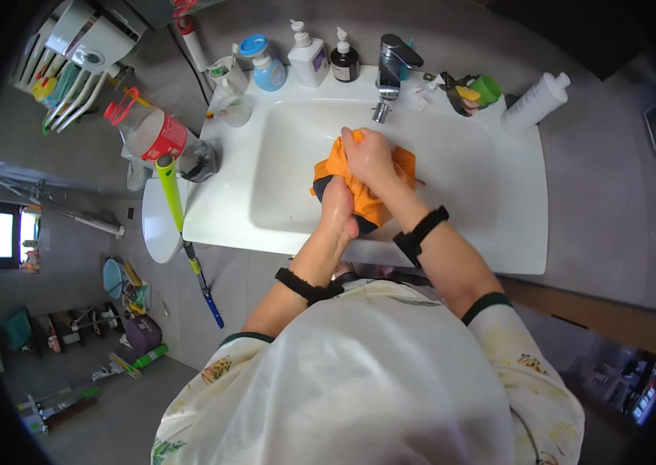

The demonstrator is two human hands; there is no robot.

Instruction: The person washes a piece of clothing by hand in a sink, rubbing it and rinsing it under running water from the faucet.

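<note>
An orange cloth (359, 203) with dark parts hangs bunched between my hands over the white sink basin (285, 205). My right hand (369, 157) is closed around its upper part, close below the faucet. Lower and to the left, my left hand (337, 203) grips the cloth along its dark edge; some of its fingers are hidden by the fabric. Behind the cloth stands the chrome faucet (387, 74), its spout pointing down into the basin. I cannot make out any water flowing from it.
Along the back rim stand a blue bottle (269, 75), a white pump bottle (309, 62) and a dark pump bottle (344, 63). A white bottle (535, 101) is on the right, with a green cup (486, 91) nearby. At left are a large plastic bottle (159, 136) and a green-handled pole (171, 190).
</note>
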